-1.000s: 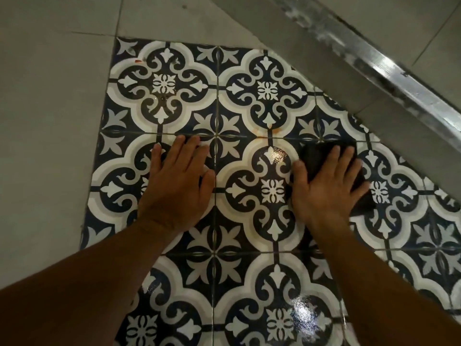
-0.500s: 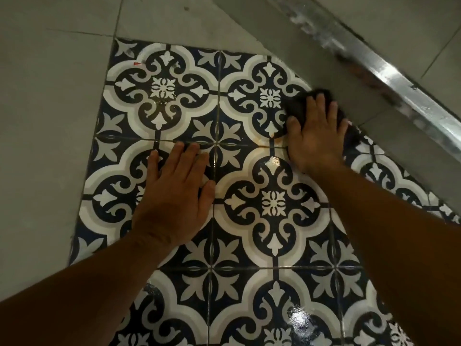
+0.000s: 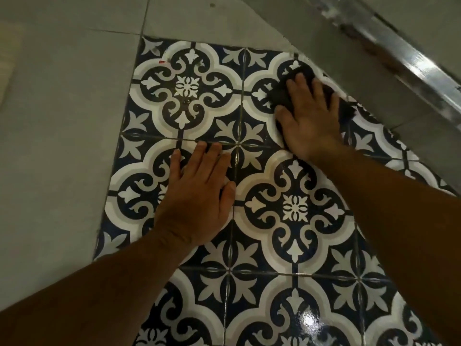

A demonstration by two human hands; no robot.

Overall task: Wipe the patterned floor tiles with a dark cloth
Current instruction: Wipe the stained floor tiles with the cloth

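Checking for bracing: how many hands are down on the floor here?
2. The left hand lies flat on the tiles, near the middle; the right hand presses the cloth at the upper right. None seem hidden.

Dim light, glare on glossy tiles (image 3: 308,320), blurred upper-right edge

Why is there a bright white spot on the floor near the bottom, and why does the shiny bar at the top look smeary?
Head view: the white spot is glare, a light reflecting off the glossy patterned tiles; the metal strip looks streaked by motion blur, as does the dark cloth under the right hand; the whole picture is dim.
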